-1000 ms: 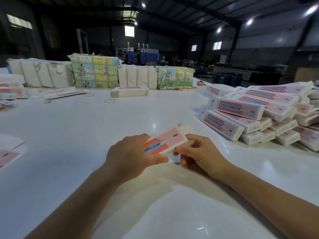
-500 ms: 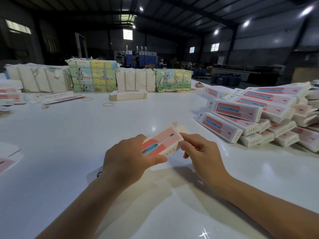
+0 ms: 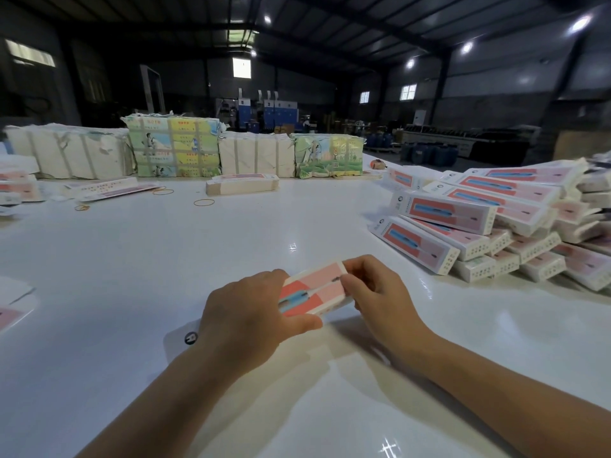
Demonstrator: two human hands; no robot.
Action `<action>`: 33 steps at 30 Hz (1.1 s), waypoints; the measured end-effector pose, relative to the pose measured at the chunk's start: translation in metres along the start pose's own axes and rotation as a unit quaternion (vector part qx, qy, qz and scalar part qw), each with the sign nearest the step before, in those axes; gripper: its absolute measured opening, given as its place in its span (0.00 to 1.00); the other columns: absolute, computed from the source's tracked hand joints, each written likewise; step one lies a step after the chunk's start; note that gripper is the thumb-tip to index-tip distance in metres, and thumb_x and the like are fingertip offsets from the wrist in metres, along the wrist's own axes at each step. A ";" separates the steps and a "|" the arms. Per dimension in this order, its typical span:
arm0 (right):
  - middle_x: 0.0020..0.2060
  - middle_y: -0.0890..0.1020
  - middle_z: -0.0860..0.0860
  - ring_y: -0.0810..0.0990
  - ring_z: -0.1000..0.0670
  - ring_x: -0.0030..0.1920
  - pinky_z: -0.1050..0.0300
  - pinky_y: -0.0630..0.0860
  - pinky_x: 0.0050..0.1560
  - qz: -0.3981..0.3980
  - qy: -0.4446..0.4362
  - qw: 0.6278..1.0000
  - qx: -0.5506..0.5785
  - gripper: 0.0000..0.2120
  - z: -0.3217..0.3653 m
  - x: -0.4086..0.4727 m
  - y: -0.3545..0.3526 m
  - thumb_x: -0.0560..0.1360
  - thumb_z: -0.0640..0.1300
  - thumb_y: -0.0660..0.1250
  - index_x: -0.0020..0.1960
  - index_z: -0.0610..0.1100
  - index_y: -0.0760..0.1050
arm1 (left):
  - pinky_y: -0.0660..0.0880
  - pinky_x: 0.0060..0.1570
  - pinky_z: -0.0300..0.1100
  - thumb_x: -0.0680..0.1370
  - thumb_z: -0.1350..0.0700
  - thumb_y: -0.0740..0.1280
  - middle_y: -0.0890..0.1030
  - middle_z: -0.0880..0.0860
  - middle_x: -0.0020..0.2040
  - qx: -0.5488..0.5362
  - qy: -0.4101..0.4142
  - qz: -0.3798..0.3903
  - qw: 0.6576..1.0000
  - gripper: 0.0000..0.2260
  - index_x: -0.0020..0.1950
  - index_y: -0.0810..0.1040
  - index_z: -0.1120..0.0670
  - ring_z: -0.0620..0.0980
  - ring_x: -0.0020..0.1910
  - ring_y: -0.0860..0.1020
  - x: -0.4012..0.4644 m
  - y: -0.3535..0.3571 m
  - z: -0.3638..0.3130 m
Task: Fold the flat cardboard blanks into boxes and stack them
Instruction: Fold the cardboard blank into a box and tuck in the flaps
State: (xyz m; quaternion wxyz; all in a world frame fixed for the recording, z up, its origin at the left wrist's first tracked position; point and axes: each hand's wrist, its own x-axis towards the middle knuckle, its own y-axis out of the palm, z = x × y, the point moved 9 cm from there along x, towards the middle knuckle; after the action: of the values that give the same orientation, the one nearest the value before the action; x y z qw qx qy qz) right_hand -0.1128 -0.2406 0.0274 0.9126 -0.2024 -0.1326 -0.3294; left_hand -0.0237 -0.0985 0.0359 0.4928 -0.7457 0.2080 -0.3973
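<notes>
The box (image 3: 312,294) is small and long, held just above the white table (image 3: 165,259), close to the person. Its top face is pink and red with a thin blue tool drawn along it. Its side is pale cream. It tilts, with the far end higher.

The left hand (image 3: 246,320) wraps around the near end of the box, thumb along the bottom edge. The right hand (image 3: 377,292) holds the far end, with its fingers curled over that end and the thumb on the pink face. The far end is hidden under those fingers, so its flap cannot be seen.

A flat white blank (image 3: 180,338) with a round dark mark lies on the table under the left wrist.

To the right, well apart from the hands, is a pile of finished boxes (image 3: 489,219), all pink and white, lying in layers.

At the far side of the table stand 4 tied bundles (image 3: 175,148), 2 cream and 2 with green and yellow pictures. In front of them lies a small stack of flat blanks (image 3: 241,186). A few rubber bands (image 3: 204,202) lie near it. More pink blanks (image 3: 10,315) sit at the left edge.
</notes>
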 end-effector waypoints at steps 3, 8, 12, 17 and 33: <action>0.39 0.80 0.53 0.77 0.60 0.36 0.69 0.71 0.35 0.010 0.003 0.998 -0.058 0.08 -0.003 0.001 0.000 0.80 0.38 0.58 0.45 0.45 0.73 | 0.66 0.33 0.29 0.63 0.24 0.54 0.73 0.39 0.46 0.037 0.002 0.007 0.999 0.29 0.54 0.67 0.41 0.43 0.39 0.74 -0.003 0.000 -0.004; 0.38 0.75 0.52 0.72 0.54 0.39 0.62 0.67 0.40 0.024 -0.011 0.973 -0.227 0.11 -0.004 0.000 0.005 0.82 0.40 0.54 0.42 0.45 0.69 | 0.63 0.34 0.35 0.69 0.26 0.56 0.75 0.41 0.52 0.125 0.019 0.002 0.992 0.27 0.59 0.67 0.43 0.44 0.41 0.71 -0.004 0.002 -0.015; 0.37 0.74 0.54 0.72 0.57 0.38 0.69 0.68 0.38 0.019 -0.030 0.979 -0.201 0.12 0.002 0.001 0.005 0.81 0.40 0.56 0.40 0.49 0.69 | 0.65 0.35 0.34 0.69 0.26 0.56 0.76 0.41 0.53 0.102 -0.001 0.005 0.995 0.28 0.59 0.67 0.43 0.43 0.42 0.73 -0.003 0.002 -0.011; 0.55 0.71 0.57 0.71 0.60 0.49 0.70 0.69 0.44 -0.067 -0.039 0.983 -0.166 0.15 0.010 0.006 -0.017 0.75 0.51 0.67 0.60 0.53 0.71 | 0.66 0.34 0.31 0.68 0.26 0.57 0.74 0.40 0.46 0.032 -0.035 -0.013 0.999 0.24 0.52 0.66 0.42 0.43 0.39 0.72 -0.002 -0.005 0.001; 0.39 0.83 0.53 0.81 0.52 0.38 0.58 0.78 0.40 0.023 -0.132 0.967 -0.216 0.10 0.020 -0.002 0.005 0.81 0.48 0.55 0.55 0.51 0.75 | 0.65 0.34 0.28 0.59 0.24 0.46 0.76 0.40 0.52 0.011 -0.010 -0.046 0.999 0.36 0.58 0.68 0.42 0.43 0.41 0.72 -0.001 -0.002 -0.007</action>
State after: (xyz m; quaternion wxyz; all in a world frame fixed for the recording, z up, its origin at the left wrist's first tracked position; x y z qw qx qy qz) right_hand -0.1137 -0.2267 0.0433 0.8289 -0.4398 -0.1728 -0.2993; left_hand -0.0302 -0.1011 0.0390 0.4839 -0.7531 0.1645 -0.4143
